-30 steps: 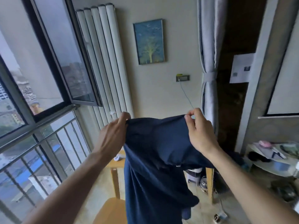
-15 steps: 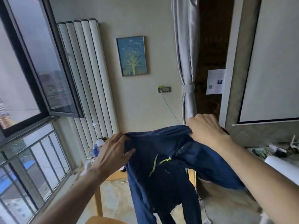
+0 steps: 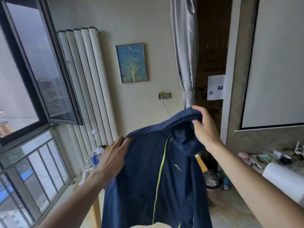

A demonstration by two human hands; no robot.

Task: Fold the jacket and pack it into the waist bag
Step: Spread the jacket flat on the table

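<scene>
A dark blue jacket (image 3: pixel 144 175) with a yellow-green front zip hangs in the air in front of me, its front facing me. My right hand (image 3: pixel 203 127) grips the bunched fabric at its upper right shoulder, held high. My left hand (image 3: pixel 113 157) holds the upper left shoulder edge lower down, fingers spread along the cloth. The jacket's lower part runs out of the bottom of the view. No waist bag is visible.
A wooden table (image 3: pixel 201 163) stands behind the jacket with a small white lamp (image 3: pixel 98 149) and a bottle (image 3: pixel 95 158) at its left end. An open window (image 3: pixel 37 76) and railing are at left. A cluttered shelf (image 3: pixel 269 159) stands at right.
The jacket has been turned and spread so its zip front hangs straight. My right hand has risen with its shoulder, and my left hand has shifted to the other shoulder edge.
</scene>
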